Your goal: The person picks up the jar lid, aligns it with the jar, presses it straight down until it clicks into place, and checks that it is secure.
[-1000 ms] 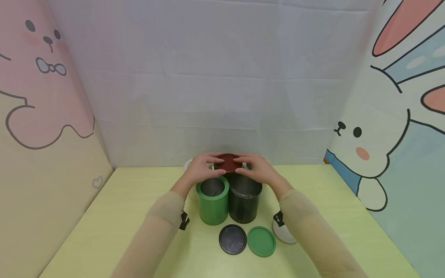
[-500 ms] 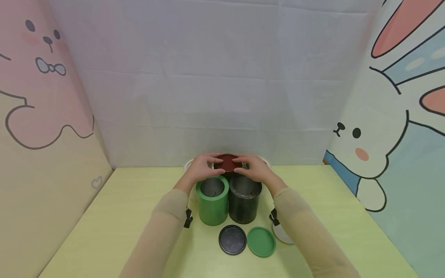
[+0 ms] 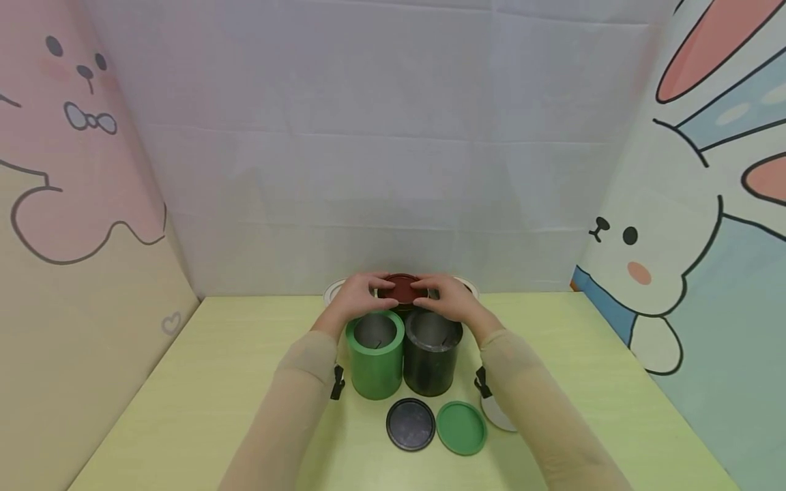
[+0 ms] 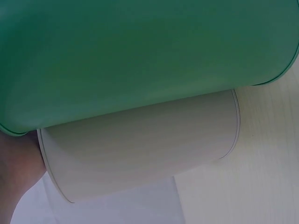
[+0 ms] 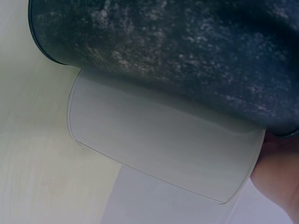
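Note:
A dark red round lid (image 3: 402, 290) lies between both hands at the back of the group of canisters, over a dark container mostly hidden below it. My left hand (image 3: 353, 296) grips the lid's left side, fingers on top and thumb at the near rim. From the right, my right hand (image 3: 451, 298) holds it the same way. In front stand an open green canister (image 3: 376, 375) and an open black canister (image 3: 428, 372). Behind them, a white canister (image 4: 135, 149) fills the left wrist view's middle, and another white canister (image 5: 163, 135) shows in the right wrist view.
On the table's near side lie a black lid (image 3: 411, 424), a green lid (image 3: 462, 427) and a white lid (image 3: 497, 414), the last partly under the right sleeve. A white curtain (image 3: 393, 170) closes off the back. Printed cartoon walls flank the table (image 3: 245, 368).
Both forearms have drawn slightly inward, closer to the canisters. The hands keep their hold on the red lid, which has barely shifted. The canisters and loose lids stay in place.

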Demonstrator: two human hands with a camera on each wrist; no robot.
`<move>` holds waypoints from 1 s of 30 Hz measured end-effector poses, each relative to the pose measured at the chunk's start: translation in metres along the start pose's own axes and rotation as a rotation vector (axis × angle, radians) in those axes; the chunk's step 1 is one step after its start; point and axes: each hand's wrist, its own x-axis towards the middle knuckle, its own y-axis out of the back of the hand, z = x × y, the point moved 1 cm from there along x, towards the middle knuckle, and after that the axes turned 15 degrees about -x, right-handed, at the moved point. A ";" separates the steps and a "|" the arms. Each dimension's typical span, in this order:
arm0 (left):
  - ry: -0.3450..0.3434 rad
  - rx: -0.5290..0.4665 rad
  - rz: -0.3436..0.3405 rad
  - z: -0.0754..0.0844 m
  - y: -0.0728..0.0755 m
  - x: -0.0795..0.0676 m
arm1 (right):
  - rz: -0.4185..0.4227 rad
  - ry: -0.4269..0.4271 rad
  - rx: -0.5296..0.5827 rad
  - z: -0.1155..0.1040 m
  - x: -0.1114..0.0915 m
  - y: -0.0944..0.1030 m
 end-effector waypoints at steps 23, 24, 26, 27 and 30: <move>-0.014 0.002 -0.021 -0.004 0.002 0.000 | 0.022 0.027 -0.024 0.003 0.000 -0.004; -0.026 0.007 -0.020 -0.005 0.001 0.001 | 0.031 0.028 -0.031 0.003 0.000 -0.004; -0.048 0.022 -0.024 -0.004 0.001 0.001 | 0.047 0.028 -0.029 0.003 0.001 -0.004; -0.059 0.034 -0.027 -0.005 0.001 0.001 | 0.056 0.030 -0.031 0.003 0.001 -0.004; -0.080 0.071 -0.034 -0.005 -0.001 0.003 | 0.074 0.041 -0.037 0.003 0.001 -0.005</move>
